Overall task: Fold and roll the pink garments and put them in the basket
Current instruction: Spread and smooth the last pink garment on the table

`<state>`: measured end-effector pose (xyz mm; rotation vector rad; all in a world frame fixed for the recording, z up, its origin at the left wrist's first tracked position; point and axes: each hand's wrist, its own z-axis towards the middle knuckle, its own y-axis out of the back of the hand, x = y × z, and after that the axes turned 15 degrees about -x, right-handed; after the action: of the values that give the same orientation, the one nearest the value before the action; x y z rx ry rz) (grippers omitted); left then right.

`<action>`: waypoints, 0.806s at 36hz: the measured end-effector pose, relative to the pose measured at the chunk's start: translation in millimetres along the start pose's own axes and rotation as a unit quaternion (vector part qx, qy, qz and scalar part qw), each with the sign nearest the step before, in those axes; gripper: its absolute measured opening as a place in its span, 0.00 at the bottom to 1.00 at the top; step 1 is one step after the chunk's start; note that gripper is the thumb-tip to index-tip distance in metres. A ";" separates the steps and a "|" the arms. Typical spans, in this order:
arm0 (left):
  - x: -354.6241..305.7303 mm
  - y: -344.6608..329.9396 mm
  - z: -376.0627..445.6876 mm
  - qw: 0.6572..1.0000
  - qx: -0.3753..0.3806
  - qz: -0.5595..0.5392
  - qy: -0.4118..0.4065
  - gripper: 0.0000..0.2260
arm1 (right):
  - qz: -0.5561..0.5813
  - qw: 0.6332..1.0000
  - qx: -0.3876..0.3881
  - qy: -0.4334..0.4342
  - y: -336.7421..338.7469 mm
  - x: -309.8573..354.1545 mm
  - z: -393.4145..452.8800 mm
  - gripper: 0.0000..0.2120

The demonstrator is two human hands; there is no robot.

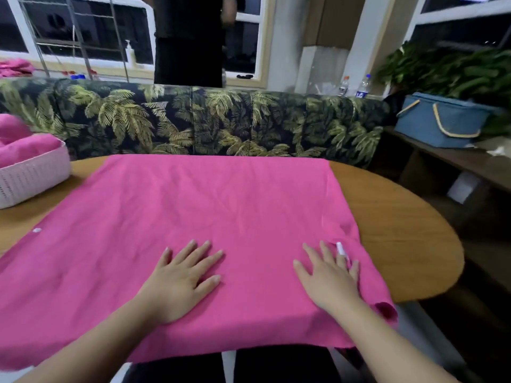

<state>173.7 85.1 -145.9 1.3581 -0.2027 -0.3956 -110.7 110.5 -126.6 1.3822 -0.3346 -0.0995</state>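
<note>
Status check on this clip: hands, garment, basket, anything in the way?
Both hands open, left hand and right hand pressing flat on the pink garment. Garment spread on the table, unfolded. Basket far left, holding pink cloth. No obstruction.

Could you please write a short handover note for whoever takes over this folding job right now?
Hands: left hand and right hand both lie flat, fingers straight, on the pink garment.
Things: the garment is spread over the wooden table, its near edge hanging off. The pink basket stands at the table's far left with pink cloth already in it.
Done: garment laid out flat.
Left: fold it, roll it, place it in the basket.
</note>
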 end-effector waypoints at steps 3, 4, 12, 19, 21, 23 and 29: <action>-1.1 0.3 -0.5 1.000 0.001 0.006 -0.001 0.41 | -0.055 0.988 0.018 -0.145 16.5 -63.3 6.5 0.33; -0.9 0.4 -0.4 1.000 0.002 0.005 -0.001 0.41 | -0.073 0.978 0.027 -0.192 22.7 -80.4 6.6 0.33; -1.9 -0.4 -0.6 1.000 0.002 0.021 -0.002 0.42 | -0.140 0.980 -0.085 -0.110 39.6 -85.7 3.7 0.25; -3.5 3.1 -3.2 1.000 0.016 0.022 -0.003 0.42 | -0.005 0.997 -0.039 -0.060 10.5 -91.2 7.9 0.28; -4.9 4.5 -5.2 1.000 0.017 0.020 -0.005 0.42 | -0.018 0.996 -0.045 -0.071 9.1 -102.1 7.4 0.29; -7.0 5.8 -7.8 1.000 0.017 0.017 -0.004 0.41 | -0.027 0.996 -0.047 -0.077 10.9 -112.1 4.7 0.29; -15.0 7.0 -17.9 1.000 0.007 0.002 0.001 0.41 | -0.053 0.986 -0.062 -0.144 14.0 -143.5 -3.7 0.32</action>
<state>167.6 108.3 -141.5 1.3711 -0.2066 -0.3893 -247.6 154.5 -138.6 1.2627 -0.4875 -0.4041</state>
